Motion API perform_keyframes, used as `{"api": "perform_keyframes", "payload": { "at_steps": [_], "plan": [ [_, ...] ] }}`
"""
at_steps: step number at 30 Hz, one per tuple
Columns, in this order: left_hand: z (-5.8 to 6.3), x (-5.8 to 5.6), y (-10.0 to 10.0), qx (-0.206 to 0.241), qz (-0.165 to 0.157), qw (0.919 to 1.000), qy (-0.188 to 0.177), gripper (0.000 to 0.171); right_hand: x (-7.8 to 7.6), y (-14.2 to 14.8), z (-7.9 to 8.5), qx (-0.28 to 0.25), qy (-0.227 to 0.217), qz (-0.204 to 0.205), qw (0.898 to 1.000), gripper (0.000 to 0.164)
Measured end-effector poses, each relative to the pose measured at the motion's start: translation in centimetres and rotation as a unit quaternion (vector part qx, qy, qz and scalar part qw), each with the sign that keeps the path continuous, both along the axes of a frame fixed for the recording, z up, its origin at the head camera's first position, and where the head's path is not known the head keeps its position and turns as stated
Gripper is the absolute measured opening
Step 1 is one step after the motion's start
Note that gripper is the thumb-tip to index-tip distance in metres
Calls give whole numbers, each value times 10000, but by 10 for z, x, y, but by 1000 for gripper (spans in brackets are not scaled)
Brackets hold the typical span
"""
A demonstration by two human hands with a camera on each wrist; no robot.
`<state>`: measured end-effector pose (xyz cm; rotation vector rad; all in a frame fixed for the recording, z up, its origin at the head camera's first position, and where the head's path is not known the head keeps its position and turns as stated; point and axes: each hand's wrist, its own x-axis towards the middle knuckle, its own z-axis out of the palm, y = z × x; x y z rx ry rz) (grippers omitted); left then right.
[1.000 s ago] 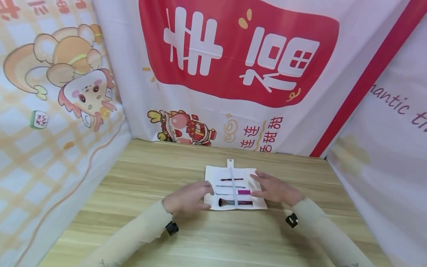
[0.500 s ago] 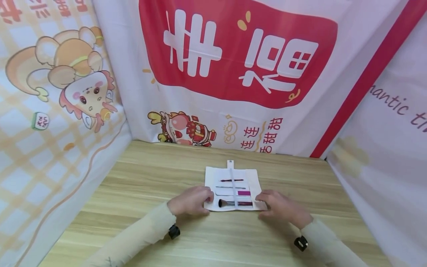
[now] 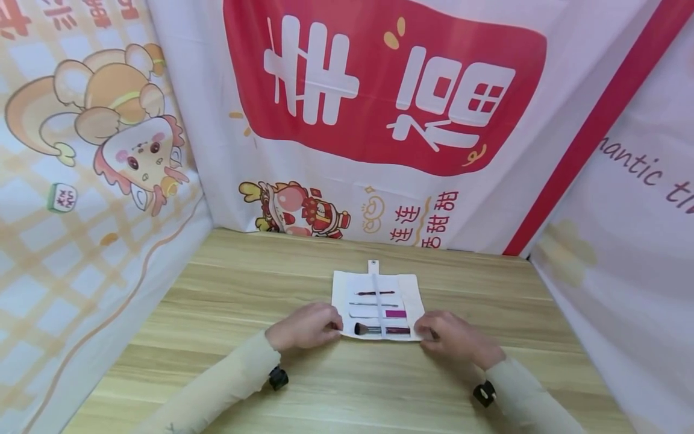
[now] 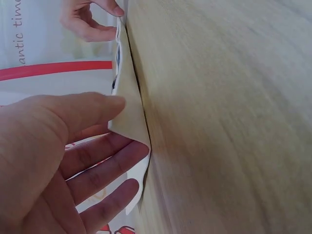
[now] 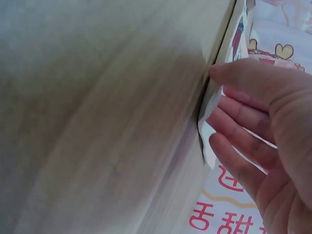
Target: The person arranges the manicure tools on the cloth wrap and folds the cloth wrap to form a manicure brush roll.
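Observation:
A white fabric brush roll (image 3: 410, 289) lies unrolled on the table, its snap tab (image 3: 373, 265) pointing away. Under its white strap sit a makeup brush (image 3: 398, 330), a flat tool with a magenta end (image 3: 396, 314), a thin silver tool (image 3: 363, 304) and a slim dark-red one (image 3: 375, 293). My left hand (image 3: 310, 325) pinches the near left corner, thumb on the near side and fingers behind it in the left wrist view. At the near right corner, my right hand (image 3: 452, 337) pinches the roll between thumb and fingers. The near edge is slightly raised.
The wood-grain table (image 3: 249, 265) ends at a printed cloth backdrop (image 3: 303, 144) behind. Cloth walls also stand on the left (image 3: 125, 241) and right (image 3: 623, 253). A black wrist device (image 3: 278, 378) is strapped to each forearm.
Both hands came down from the sides of the brush roll to its near corners and took hold of them. The near edge has since lifted slightly.

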<state>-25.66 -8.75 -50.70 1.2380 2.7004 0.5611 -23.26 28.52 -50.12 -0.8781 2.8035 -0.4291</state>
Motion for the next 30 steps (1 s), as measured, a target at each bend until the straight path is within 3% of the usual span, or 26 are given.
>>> {"api": "perform_keyframes", "payload": {
  "at_steps": [5,10,21,25,30],
  "plan": [
    [0,-3,-2,294,89,9995,-74,12,-8,3,1,-153,125,212,9996,22],
    [2,-9,-3,593,373,9966,-431,14,-17,3,4,-252,300,228,9990,19],
    [-3,-30,-4,1353,1082,9739,-1466,19,-48,2,4,-740,171,81,9971,15],
    [-1,-35,-2,1534,1327,9671,-1534,17,-61,2,-1,-953,147,42,9953,16],
    [-1,-42,0,1526,1632,9627,-1529,16,-73,1,-7,-1136,-162,-288,9930,18]
  ]
}}
